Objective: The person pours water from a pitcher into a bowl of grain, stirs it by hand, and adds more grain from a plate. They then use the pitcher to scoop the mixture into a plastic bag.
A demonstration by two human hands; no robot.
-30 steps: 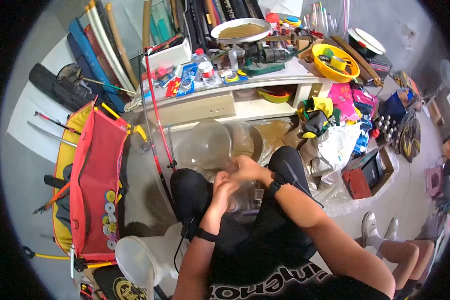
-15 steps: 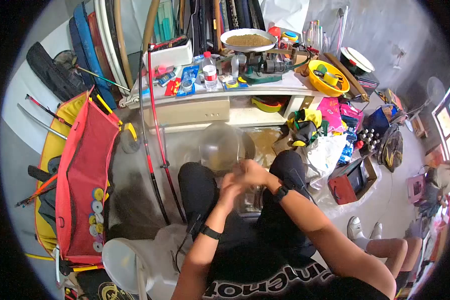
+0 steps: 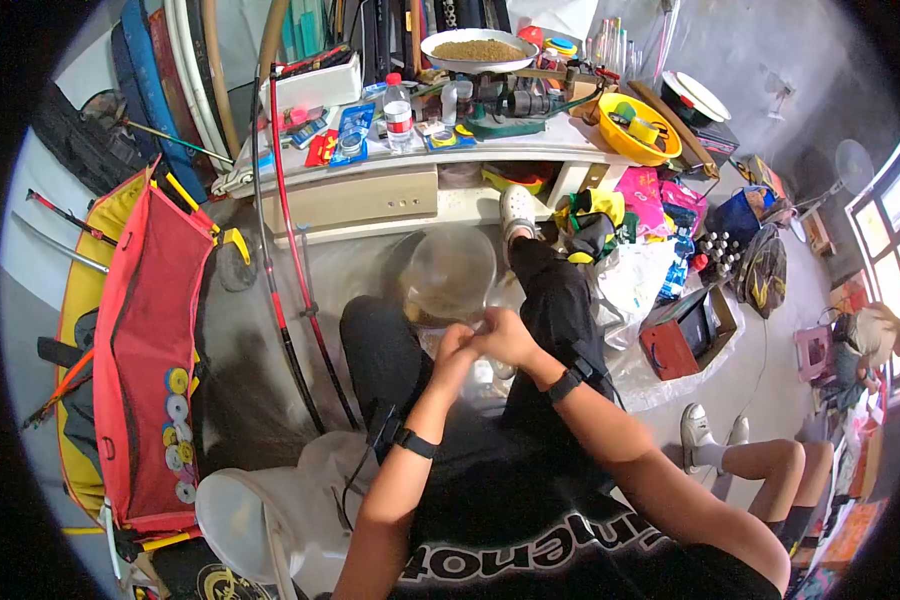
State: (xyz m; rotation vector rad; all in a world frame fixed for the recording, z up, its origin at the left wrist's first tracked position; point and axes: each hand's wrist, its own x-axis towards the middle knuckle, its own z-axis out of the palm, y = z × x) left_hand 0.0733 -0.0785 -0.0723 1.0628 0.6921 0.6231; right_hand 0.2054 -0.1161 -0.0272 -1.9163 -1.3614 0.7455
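Observation:
My left hand and my right hand meet in front of my lap, fingers curled in and the fingertips touching. Whatever they pinch between them, if anything, is too small or hidden to make out. Just beyond them on the floor stands a round see-through tub with a little brownish stuff low inside. Below the hands, between my legs, there is a clear, shiny container, partly covered by my wrists.
A red-and-yellow long bag lies open at left, beside two upright rods. A white bucket stands lower left. The bench holds a bottle, a pan of grain-like pellets and a yellow basin. Another person's legs show at right.
My right leg has stretched forward, bringing a white clog into view near the bench. The hands have stayed together, lower blur now. The camera view has shifted slightly.

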